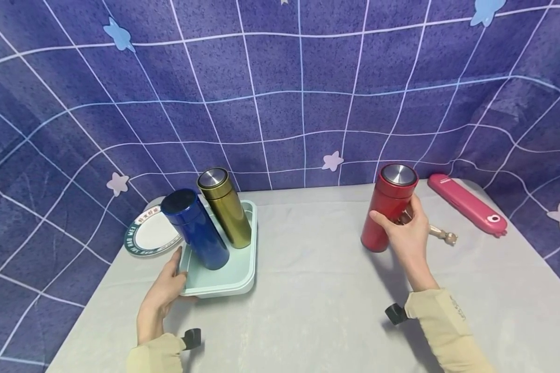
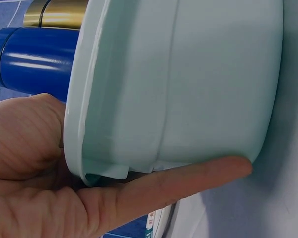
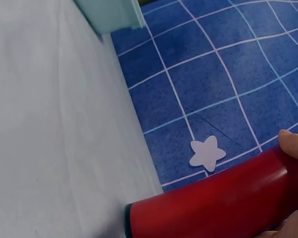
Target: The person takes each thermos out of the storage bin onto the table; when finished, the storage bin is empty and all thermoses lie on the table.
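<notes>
My left hand (image 1: 165,285) grips the left rim of a pale green plastic tub (image 1: 219,290); in the left wrist view one finger (image 2: 188,183) lies straight along its outer wall. Inside the tub stand a dark blue thermos bottle (image 1: 198,233) and, just behind it, a gold thermos bottle (image 1: 228,212) with a silver lid top. Off to the right, my right hand (image 1: 408,235) holds a red thermos bottle (image 1: 385,210), thumb and fingers wrapped about its body. The red bottle is roughly upright; whether its base touches the table I cannot tell.
A white plate (image 1: 156,233) with a green lettered rim lies left of the tub. Behind my right hand is a gold-coloured item (image 1: 443,235), partly hidden. A long pink case (image 1: 466,204) lies at the far right. A blue gridded cloth (image 1: 303,114) hangs behind the table.
</notes>
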`<state>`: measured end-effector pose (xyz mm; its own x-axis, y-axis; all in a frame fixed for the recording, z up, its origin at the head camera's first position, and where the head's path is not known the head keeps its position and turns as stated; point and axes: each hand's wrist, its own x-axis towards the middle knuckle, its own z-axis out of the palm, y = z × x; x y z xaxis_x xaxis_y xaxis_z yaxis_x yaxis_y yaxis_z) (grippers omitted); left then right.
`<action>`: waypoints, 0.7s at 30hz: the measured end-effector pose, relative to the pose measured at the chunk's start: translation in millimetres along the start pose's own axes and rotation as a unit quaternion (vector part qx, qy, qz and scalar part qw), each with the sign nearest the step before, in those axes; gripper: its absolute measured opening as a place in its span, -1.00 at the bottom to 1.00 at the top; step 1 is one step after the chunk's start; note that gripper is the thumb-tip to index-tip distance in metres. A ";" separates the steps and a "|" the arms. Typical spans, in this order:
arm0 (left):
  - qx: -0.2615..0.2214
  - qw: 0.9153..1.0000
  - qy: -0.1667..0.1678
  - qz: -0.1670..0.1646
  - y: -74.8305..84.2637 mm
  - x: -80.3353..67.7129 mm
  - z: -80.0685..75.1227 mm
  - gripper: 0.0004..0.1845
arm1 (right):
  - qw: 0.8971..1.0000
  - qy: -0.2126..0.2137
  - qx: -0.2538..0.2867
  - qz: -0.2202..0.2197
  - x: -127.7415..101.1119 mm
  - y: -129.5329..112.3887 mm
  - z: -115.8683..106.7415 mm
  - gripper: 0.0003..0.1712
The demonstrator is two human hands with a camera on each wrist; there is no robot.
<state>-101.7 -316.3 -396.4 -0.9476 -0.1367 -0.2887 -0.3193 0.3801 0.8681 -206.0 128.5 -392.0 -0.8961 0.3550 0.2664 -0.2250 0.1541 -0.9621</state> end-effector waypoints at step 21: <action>0.001 1.000 0.008 0.003 0.5 -2.6 -0.6 -0.23 | 0.987 -0.105 -0.117 -0.036 11.8 -7.7 -12.6 -0.02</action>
<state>-99.4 -316.3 -395.0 -0.9493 -0.1490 -0.2767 -0.3134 0.3829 0.8690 -210.0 143.1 -380.7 -0.9463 0.1402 0.2913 -0.2180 0.3885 -0.8953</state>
